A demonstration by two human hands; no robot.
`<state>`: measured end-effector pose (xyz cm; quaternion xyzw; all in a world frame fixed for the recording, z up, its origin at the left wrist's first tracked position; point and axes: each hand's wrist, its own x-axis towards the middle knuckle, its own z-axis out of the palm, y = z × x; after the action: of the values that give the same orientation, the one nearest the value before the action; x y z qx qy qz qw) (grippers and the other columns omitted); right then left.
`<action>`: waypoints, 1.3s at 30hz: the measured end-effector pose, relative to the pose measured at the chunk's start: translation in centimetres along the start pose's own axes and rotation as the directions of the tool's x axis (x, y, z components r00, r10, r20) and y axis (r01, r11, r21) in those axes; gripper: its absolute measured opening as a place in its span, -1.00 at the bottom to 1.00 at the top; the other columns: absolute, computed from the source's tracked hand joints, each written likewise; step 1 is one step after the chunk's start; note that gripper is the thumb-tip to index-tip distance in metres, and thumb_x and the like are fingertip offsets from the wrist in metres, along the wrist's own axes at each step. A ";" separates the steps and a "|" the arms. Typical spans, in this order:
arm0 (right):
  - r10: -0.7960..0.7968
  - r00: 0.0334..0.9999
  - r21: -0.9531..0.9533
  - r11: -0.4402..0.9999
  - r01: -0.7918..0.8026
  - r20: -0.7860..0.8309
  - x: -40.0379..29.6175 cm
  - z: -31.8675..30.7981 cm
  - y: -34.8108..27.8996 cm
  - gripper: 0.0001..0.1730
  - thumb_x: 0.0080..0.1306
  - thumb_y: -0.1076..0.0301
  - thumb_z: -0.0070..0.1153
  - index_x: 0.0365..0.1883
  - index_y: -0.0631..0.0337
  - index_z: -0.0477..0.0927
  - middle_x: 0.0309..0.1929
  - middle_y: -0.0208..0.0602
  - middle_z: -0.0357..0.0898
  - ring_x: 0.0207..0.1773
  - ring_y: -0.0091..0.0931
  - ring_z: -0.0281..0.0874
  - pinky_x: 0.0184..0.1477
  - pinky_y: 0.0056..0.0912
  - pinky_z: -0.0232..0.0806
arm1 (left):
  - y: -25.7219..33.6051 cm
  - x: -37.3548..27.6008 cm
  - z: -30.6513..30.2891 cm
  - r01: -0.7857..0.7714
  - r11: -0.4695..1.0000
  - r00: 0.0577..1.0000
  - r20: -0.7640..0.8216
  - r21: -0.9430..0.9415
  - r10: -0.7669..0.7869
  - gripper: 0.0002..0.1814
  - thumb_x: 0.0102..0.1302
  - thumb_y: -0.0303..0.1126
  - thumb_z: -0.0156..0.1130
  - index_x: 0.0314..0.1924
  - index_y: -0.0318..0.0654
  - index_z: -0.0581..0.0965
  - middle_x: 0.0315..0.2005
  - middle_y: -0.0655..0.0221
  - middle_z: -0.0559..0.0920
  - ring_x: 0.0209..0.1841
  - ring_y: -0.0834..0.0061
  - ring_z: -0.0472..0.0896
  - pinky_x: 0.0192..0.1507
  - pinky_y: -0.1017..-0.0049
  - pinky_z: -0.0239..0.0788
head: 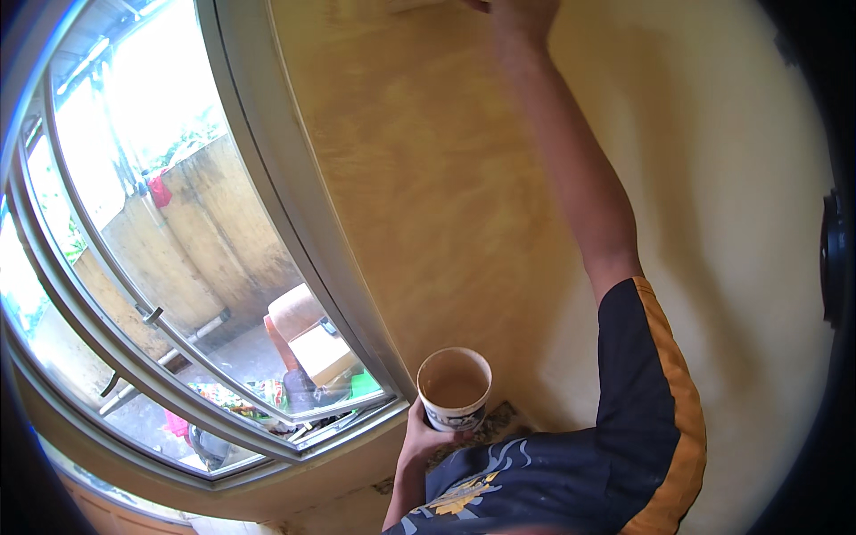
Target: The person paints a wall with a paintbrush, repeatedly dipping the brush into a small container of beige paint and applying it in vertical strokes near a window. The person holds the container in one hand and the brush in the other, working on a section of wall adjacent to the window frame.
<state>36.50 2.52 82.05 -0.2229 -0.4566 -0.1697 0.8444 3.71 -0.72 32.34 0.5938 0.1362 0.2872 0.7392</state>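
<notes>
My left hand (428, 431) grips a white plastic tub (457, 416) with dark print from below and the side. Brownish liquid, apparently paint (456, 389), shows inside the tub. My right arm stretches up along the wall, and my right hand (525, 17) is cut off by the top edge. A blurred pale object (416, 5) shows to the left of that hand; whether the hand holds it cannot be told. The wall (428, 200) before me has a streaky ochre-brown coat on its left part and a paler cream tone (742, 234) at the right.
At the left stands a metal-framed window (304, 221) with handles (152, 315). Through it show a stained outdoor wall (221, 200), a cardboard box (324, 354) and a red cloth (159, 190). A dark round object (832, 257) sits at the right rim.
</notes>
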 end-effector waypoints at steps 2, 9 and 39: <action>-0.067 0.996 -0.032 0.997 0.065 -0.060 1.5 -2.1 -0.6 -0.69 0.29 0.55 0.46 -0.09 0.17 0.58 -0.26 -0.32 0.74 -0.29 -0.54 0.75 -0.27 -0.44 0.68 | -1.1 -0.8 -1.0 0.002 1.000 1.000 -0.024 0.024 -0.002 0.14 -0.34 -0.42 0.81 0.36 -0.37 0.45 0.10 0.27 0.70 0.14 0.40 0.69 0.29 0.32 0.51; -0.052 0.993 0.113 0.993 0.040 0.104 -0.2 1.0 -1.0 -0.64 0.30 0.51 0.46 -0.02 0.20 0.56 -0.22 -0.28 0.74 -0.25 -0.50 0.76 -0.24 -0.41 0.69 | -2.7 -1.9 -2.3 0.028 1.000 0.999 -0.023 -0.002 -0.028 0.12 -0.31 -0.46 0.79 0.37 -0.37 0.45 0.15 0.28 0.67 0.19 0.42 0.65 0.33 0.32 0.46; 0.058 0.996 -0.106 0.992 -0.065 -0.067 11.7 -5.3 0.8 -0.54 0.23 0.51 0.52 0.03 0.34 0.56 -0.07 -0.15 0.71 -0.17 -0.34 0.78 -0.18 -0.29 0.72 | -0.7 -5.6 -1.5 -0.049 0.993 0.980 -0.195 -0.104 0.028 0.00 -0.35 -0.58 0.73 0.27 -0.41 0.54 0.03 0.27 0.74 0.05 0.41 0.73 0.17 0.33 0.59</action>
<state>46.70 -0.63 89.19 -0.2767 -0.4123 -0.1750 0.8502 -1.41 -2.88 30.46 0.5247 0.1801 0.3648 0.7477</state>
